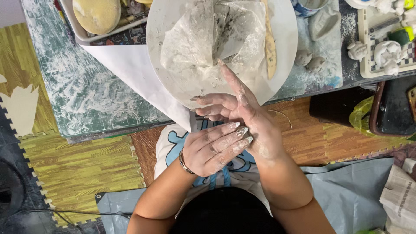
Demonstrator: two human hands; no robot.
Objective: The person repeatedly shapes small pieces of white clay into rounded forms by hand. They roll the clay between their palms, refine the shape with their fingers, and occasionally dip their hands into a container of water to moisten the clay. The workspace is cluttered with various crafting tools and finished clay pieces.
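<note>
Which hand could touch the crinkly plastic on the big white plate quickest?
Probably the right hand: one of its fingers already stretches over the white plate to the plastic. The left hand lies farther back, resting on the right.

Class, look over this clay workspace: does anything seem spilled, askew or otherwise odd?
White clay dust is smeared across the green cutting mat and coats both the left hand and right hand. The round white board overhangs the table's near edge, with a crumpled plastic sheet lying on it. Nothing looks broken.
</note>
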